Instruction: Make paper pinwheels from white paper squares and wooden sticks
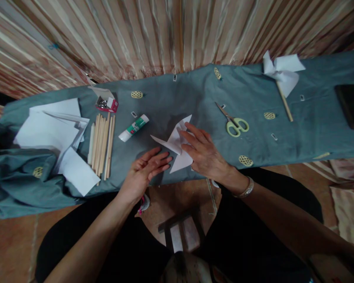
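A white paper pinwheel [174,142], its blades folded and pointed, is in front of me near the cloth's front edge. My right hand [204,151] is on its right side, closed on the paper with the fingers over the blades; the thumb is hidden. To the left of the pinwheel, my left hand [149,169] is open, palm turned inward, fingers stretched toward the lower blade without a clear grip. A glue stick [134,127] lies beyond my left hand. Scissors [235,124] with light green handles rest to the right, blades pointing away.
A blue-green cloth [177,94] covers the table. On the left are white paper sheets [50,131], wooden sticks [101,145] and an open small box [106,103] with shiny metal pieces. A finished-looking pinwheel on a stick [283,72] and a dark phone [352,106] lie right.
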Available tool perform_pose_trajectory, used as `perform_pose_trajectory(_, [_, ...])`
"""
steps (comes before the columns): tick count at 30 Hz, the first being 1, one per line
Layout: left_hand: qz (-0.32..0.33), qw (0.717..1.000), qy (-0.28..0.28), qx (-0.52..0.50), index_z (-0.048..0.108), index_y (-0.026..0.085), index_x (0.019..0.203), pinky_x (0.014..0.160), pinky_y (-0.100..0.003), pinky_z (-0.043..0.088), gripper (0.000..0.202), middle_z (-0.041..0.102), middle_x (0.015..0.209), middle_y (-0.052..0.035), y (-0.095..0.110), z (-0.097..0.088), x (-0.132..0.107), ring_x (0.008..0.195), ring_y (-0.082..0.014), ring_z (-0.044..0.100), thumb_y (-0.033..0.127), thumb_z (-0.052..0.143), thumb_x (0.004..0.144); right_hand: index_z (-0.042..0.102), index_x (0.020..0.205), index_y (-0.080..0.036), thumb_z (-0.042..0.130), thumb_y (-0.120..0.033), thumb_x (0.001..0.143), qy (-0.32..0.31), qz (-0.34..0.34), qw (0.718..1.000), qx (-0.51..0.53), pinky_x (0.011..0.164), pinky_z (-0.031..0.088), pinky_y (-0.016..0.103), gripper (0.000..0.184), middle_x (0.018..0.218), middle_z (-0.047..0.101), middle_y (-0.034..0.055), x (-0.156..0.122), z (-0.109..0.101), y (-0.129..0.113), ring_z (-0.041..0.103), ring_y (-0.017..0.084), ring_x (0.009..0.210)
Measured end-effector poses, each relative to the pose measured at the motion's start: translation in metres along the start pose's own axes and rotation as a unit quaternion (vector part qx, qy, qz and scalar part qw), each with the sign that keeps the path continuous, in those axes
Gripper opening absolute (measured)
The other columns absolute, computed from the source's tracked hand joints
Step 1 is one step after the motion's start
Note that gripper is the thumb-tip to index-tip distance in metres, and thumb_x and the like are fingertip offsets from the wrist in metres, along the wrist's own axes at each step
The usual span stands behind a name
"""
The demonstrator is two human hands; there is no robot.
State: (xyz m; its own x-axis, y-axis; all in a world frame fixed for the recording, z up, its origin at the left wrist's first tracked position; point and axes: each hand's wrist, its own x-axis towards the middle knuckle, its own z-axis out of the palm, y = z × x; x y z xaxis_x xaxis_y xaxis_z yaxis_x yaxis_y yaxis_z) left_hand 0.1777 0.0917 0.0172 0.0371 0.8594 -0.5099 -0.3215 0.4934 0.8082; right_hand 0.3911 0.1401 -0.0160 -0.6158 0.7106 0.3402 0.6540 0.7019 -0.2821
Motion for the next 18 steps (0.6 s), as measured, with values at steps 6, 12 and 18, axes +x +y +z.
perform_pose_trajectory(6, [-0.062, 0.991, -0.014, -0.119, 0.068, 0.012, 0.110, 0.101, -0.039, 0.051, 0.035, 0.077, 0.105, -0.0122, -0.003, 0.023, 0.003, 0.102, -0.0240, 0.072, 0.015, 0.074, 0.076, 0.068, 0.100, -0.022, 0.047, -0.012, 0.089, 0.025, -0.009, 0.999, -0.035, 0.111, 0.042, 0.048, 0.025, 0.144, 0.057, 0.0055, -0.001, 0.001, 0.001, 0.032, 0.024, 0.147])
perform_pose_trajectory(12, [-0.074, 0.986, -0.021, -0.149, 0.072, 0.013, 0.092, 0.094, -0.033, 0.055, 0.018, 0.077, 0.084, -0.0066, 0.003, 0.038, 0.010, 0.087, -0.0205, 0.074, 0.010, 0.073, 0.073, 0.067, 0.103, -0.023, 0.045, -0.006, 0.086, 0.013, -0.002, 1.000, -0.026, 0.113, 0.039, 0.048, 0.033, 0.145, 0.056, 0.0050, -0.002, -0.004, 0.000, 0.031, 0.023, 0.148])
perform_pose_trajectory(18, [-0.078, 0.986, -0.016, -0.143, 0.073, 0.014, 0.085, 0.084, -0.032, 0.058, 0.012, 0.076, 0.080, -0.0059, 0.005, 0.045, 0.012, 0.086, -0.0218, 0.073, 0.014, 0.073, 0.073, 0.066, 0.110, -0.021, 0.040, -0.008, 0.090, 0.006, -0.007, 1.000, -0.005, 0.117, 0.035, 0.050, 0.035, 0.143, 0.057, 0.0075, -0.002, -0.007, -0.002, 0.029, 0.023, 0.149])
